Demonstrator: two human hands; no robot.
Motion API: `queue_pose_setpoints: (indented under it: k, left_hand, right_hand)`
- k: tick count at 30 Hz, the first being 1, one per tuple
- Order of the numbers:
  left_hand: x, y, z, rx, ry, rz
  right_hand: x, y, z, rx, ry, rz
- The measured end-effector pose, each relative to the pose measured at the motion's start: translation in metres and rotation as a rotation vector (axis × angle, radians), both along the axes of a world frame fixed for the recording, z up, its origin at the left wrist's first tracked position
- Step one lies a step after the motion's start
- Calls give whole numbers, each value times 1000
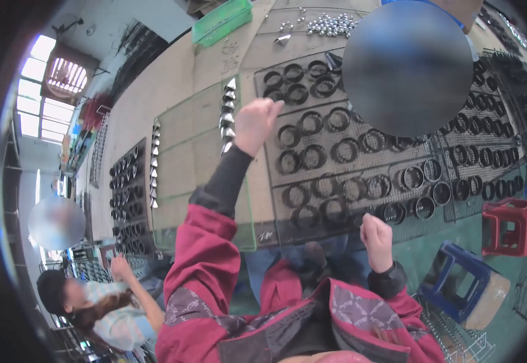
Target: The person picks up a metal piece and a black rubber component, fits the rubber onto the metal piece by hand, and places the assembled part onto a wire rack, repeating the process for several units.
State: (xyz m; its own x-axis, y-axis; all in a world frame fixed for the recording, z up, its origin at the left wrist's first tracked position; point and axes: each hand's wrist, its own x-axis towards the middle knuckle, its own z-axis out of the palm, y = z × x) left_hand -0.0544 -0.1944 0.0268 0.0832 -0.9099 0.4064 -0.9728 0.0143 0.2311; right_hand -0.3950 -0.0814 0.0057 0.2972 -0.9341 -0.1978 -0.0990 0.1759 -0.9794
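Reaching out across a workbench, the left hand (256,126), in a black cuff and dark red sleeve, hangs between two groups of parts. Just to its left, a straight column of shiny silver pointed metal pieces (227,118) runs away from the wearer on a pale, see-through sheet with green edges (191,133). Its right side, where the fingertips point, faces short, round black rings (298,101) set in rows on dark wire mesh (365,164). The rings are round, so no long axis stands out; the silver column's long axis runs roughly near to far, alongside the left wrist. The left hand is the nearer one to both the silver pieces and the far rings. Its fingers are curled together; whether they pinch anything small cannot be told.

The right hand (377,241), lower and closer to the body, is bent into a loose fist at the mesh's near edge, just beside the closest row of rings. Its fingers are together too, their inner side hidden, so any contents cannot be told.
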Motion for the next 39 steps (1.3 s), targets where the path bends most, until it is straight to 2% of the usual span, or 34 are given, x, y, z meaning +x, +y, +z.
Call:
queue_pose_setpoints:
  k: [2,5,8,11,14,17,20,24,27,30,32,35,38,39]
  left_hand:
    - [25,-58,-16,142,124,64]
    - [11,-115,-19,143,200,50]
    - [-16,-169,-34,98,21,-9]
    - [-25,-222,-55,188,296,128]
    - [-35,-251,-64,312,270,264]
    - [-45,-259,-67,273,272,292]
    - [-53,-249,-55,165,481,296]
    - [-63,-213,-20,21,611,98]
    - [-84,-149,39,-66,548,-78]
    - [-109,-53,83,-33,419,-353]
    - [-125,15,93,-65,352,-599]
    - [-135,117,97,73,451,-461]
    - [-136,193,96,76,504,-267]
    - [-134,212,95,99,627,-238]
  right_hand:
    - [-7,-13,4,-14,57,31]
    - [-19,-31,4,55,53,16]
    - [-26,-49,0,91,41,54]
    - [-29,-62,-3,78,58,98]
    - [-32,-69,-4,49,44,116]
    - [-36,-69,-11,61,35,108]
    - [-39,-68,-14,54,23,112]
    - [-38,-62,-4,24,-15,79]
    - [-34,-57,15,-66,-26,63]
    - [-21,-54,39,-330,14,61]
    - [-10,-48,48,-652,180,86]
    - [12,-18,69,-692,243,199]
    - [25,25,73,-574,147,290]
    - [29,35,75,-553,142,298]
